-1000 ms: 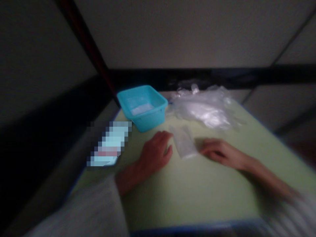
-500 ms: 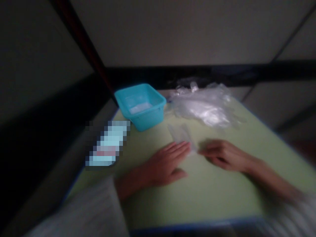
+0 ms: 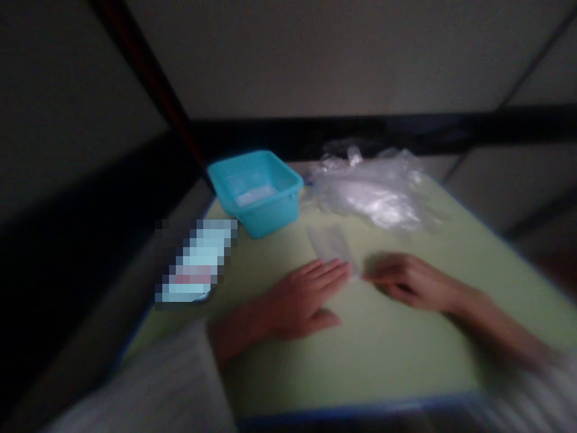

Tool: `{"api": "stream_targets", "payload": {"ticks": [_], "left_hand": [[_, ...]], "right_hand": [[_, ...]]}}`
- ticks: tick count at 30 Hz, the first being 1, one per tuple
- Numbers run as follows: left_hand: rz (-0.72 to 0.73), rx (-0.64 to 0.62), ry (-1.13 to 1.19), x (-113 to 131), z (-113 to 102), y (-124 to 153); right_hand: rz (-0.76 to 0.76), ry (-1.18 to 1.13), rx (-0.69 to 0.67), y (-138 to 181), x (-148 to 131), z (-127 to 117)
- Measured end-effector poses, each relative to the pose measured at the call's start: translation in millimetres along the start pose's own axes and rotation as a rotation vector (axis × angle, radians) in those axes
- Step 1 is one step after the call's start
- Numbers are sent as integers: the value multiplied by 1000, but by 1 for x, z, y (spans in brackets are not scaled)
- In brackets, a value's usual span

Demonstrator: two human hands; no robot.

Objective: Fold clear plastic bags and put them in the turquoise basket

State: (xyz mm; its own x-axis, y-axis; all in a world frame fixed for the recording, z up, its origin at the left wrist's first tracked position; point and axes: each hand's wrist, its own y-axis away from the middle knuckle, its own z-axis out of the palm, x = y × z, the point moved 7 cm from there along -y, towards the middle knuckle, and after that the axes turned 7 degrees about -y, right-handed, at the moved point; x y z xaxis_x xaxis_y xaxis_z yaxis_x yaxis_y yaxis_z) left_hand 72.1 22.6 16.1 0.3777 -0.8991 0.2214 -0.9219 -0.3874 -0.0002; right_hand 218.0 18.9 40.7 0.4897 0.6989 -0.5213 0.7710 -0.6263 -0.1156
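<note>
A small translucent plastic bag (image 3: 331, 240) lies flat on the yellow-green table. My left hand (image 3: 309, 294) rests palm down across its near part, fingers straight and thumb held apart. Part of the bag is hidden beneath those fingers. At the bag's right corner, my right hand (image 3: 412, 279) is closed, with thumb and fingertips pinched where the film ends. Blur hides exactly how much film lies between those fingertips.
A turquoise plastic basket (image 3: 270, 216) stands at the back left with something whitish inside. A heap of crumpled clear plastic bags (image 3: 378, 192) lies at the back right. A pixelated phone-like object (image 3: 198, 261) is at the left edge of the table (image 3: 360, 367).
Hardly anything differs. My left fingers have slid very slightly right along the bag, while my right hand keeps its pinch in nearly the same spot.
</note>
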Motion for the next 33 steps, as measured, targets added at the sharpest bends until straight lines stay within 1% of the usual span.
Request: {"api": "stream_targets", "payload": {"ticks": [9, 12, 16, 17, 21, 23, 29, 33], "left_hand": [[29, -10, -2, 1, 0, 1], [38, -3, -7, 0, 1, 1], [46, 4, -5, -1, 3, 0], [47, 5, -3, -1, 3, 0], [37, 6, 12, -1, 3, 0], [29, 12, 17, -2, 2, 0], [0, 3, -11, -12, 1, 6], [32, -1, -8, -13, -1, 8]], "right_hand": [[3, 0, 0, -1, 1, 0], [-45, 40, 14, 1, -2, -2], [-133, 108, 96, 4, -9, -7], [-130, 113, 92, 4, -9, -6], [-54, 108, -10, 1, -4, 5], [-32, 95, -36, -1, -2, 8], [-22, 23, -20, -2, -1, 6], [-14, 9, -23, -1, 1, 6]]}}
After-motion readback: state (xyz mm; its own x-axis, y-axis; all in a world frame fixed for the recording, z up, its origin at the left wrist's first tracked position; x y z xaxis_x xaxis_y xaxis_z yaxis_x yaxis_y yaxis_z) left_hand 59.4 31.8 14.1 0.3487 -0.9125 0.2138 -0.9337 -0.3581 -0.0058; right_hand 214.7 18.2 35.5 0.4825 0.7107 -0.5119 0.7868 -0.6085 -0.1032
